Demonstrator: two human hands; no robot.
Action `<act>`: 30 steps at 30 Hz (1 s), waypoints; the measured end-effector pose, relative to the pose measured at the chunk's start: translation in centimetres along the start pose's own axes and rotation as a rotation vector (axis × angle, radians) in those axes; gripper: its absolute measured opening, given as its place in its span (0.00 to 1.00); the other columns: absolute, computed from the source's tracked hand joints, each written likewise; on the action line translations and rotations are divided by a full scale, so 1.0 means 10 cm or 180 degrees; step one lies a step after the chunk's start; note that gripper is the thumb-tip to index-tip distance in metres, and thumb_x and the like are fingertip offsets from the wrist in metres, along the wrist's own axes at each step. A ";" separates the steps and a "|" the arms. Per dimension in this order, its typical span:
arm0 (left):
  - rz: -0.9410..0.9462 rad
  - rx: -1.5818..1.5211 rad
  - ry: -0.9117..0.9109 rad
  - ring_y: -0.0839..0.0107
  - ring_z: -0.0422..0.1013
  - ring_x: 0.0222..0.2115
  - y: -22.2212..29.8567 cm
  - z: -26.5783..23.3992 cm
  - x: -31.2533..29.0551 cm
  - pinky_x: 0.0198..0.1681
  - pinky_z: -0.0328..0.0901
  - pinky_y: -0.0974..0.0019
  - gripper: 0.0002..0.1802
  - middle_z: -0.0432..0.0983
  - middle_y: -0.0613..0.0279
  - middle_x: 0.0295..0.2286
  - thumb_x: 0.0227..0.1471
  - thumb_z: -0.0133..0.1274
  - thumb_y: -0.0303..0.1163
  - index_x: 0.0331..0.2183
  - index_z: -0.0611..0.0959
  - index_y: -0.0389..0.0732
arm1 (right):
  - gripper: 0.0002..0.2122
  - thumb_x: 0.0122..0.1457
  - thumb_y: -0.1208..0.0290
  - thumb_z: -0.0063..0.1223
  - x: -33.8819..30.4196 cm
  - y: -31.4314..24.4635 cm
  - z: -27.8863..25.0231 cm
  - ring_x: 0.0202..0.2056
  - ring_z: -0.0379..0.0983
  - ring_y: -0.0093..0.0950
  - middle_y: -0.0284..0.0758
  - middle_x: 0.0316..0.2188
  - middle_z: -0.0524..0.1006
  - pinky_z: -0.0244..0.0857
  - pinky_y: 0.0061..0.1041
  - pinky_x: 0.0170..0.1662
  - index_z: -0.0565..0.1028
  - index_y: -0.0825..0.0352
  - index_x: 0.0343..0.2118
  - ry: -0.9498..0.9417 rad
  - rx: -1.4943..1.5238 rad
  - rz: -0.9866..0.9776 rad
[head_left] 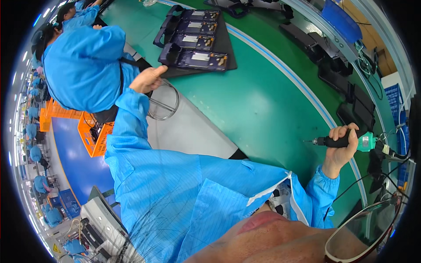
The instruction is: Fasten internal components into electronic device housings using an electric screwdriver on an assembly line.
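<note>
At a green workbench (pixel 263 114), the left hand (pixel 149 79) is at the near corner of a dark mat (pixel 229 49), where the closest dark device housing (pixel 201 60) lies just beyond and to the right of the fingertips, its long axis running left to right; from where I stand, I cannot tell whether those fingers pinch anything. Well apart on the right, the right hand (pixel 341 147) has its fingers wrapped around a green-and-black screwdriver (pixel 366 142), bit pointing left, leaving the left hand nearer the housing.
</note>
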State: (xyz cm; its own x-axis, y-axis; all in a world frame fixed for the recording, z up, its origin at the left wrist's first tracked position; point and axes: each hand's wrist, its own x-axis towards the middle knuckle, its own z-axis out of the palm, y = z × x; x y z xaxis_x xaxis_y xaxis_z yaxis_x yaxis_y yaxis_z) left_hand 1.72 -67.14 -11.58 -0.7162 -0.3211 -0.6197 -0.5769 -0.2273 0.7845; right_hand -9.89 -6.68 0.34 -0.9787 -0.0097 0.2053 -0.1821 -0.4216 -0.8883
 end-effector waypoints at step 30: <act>-0.1037 -0.1350 -0.2171 0.80 0.48 0.13 -0.65 4.32 -1.41 0.15 0.45 0.72 0.15 0.50 0.73 0.15 0.61 0.45 0.43 0.30 0.69 0.41 | 0.11 0.56 0.66 0.50 -0.56 -0.44 0.08 0.20 0.64 0.28 0.34 0.17 0.66 0.63 0.34 0.29 0.70 0.70 0.36 0.0464 0.0012 -0.1227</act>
State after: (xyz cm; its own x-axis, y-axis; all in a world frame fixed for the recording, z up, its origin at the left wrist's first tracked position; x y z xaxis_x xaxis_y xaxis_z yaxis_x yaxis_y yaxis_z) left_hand -1.42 -21.40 -8.89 -0.6983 0.4102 -0.5866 -0.6963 -0.5794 0.4236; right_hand -3.59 -5.50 3.40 -0.8420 0.2782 0.4622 -0.5381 -0.3725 -0.7561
